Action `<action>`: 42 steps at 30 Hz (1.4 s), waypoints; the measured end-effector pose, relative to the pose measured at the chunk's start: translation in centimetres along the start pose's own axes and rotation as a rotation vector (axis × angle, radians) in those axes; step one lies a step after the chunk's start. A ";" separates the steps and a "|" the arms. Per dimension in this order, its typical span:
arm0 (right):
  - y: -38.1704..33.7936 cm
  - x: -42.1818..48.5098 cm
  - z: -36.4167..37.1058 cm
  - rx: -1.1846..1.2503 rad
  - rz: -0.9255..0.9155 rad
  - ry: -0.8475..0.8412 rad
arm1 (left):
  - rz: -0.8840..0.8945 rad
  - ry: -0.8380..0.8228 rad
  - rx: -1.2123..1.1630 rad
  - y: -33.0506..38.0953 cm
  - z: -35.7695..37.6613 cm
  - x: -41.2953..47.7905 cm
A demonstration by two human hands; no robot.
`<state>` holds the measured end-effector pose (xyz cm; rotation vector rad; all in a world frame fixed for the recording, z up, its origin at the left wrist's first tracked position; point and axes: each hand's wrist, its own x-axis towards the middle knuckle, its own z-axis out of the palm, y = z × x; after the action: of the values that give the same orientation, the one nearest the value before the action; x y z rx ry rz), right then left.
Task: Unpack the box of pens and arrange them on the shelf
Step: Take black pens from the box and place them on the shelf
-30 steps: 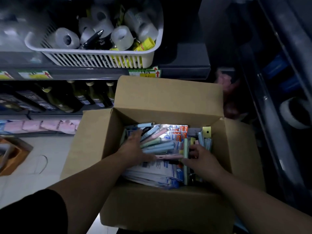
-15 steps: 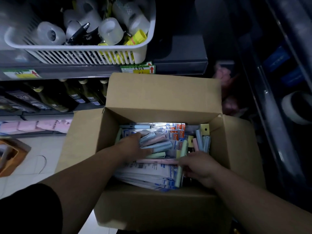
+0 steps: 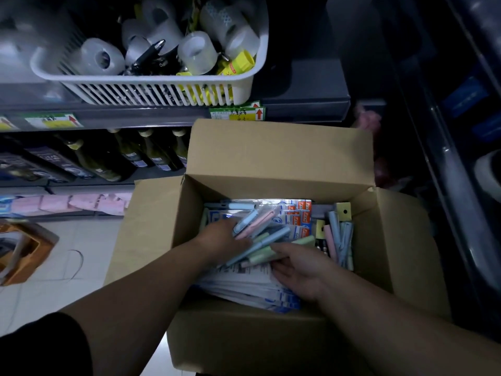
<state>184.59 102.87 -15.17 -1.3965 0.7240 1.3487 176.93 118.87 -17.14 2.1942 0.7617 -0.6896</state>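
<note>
An open cardboard box (image 3: pixel 279 153) stands before the shelves, its flaps spread out. Inside lie pastel pens in blue, pink and green (image 3: pixel 267 240), flat blister packs (image 3: pixel 244 286) and more pens upright along the right wall (image 3: pixel 340 240). My left hand (image 3: pixel 225 237) is deep in the box, its fingers curled round a bundle of pastel pens. My right hand (image 3: pixel 295 267) lies just right of it, fingers reaching under the green pens at the bundle's near end. The shelf (image 3: pixel 303 104) runs above the box.
A white plastic basket (image 3: pixel 151 85) with tape rolls and clips sits on the shelf at upper left. Dark bottles (image 3: pixel 151 153) lie on the lower shelf, pink packs (image 3: pixel 67 204) beneath. An orange-brown tray (image 3: pixel 24 256) rests on the pale floor at left. Dark racks stand at right.
My right hand has moved left from the upright pens toward the bundle. My left hand has gathered the pastel pens closer together. The view has tilted down slightly.
</note>
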 end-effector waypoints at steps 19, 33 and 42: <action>-0.8 -0.4 -0.5 -0.071 -0.218 0.057 | -0.016 0.095 -0.421 1.5 -1.4 -4.5; -2.5 -9.7 -4.9 0.156 -0.404 0.116 | 0.117 0.096 -0.532 6.8 -4.9 -11.8; 5.9 -16.2 -7.4 0.502 -0.569 0.102 | 0.282 -0.149 -0.485 8.1 -4.9 -15.0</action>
<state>178.62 90.66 -2.28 -1.1432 0.6115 0.6011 173.40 113.21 -0.68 1.7387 0.4684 -0.4592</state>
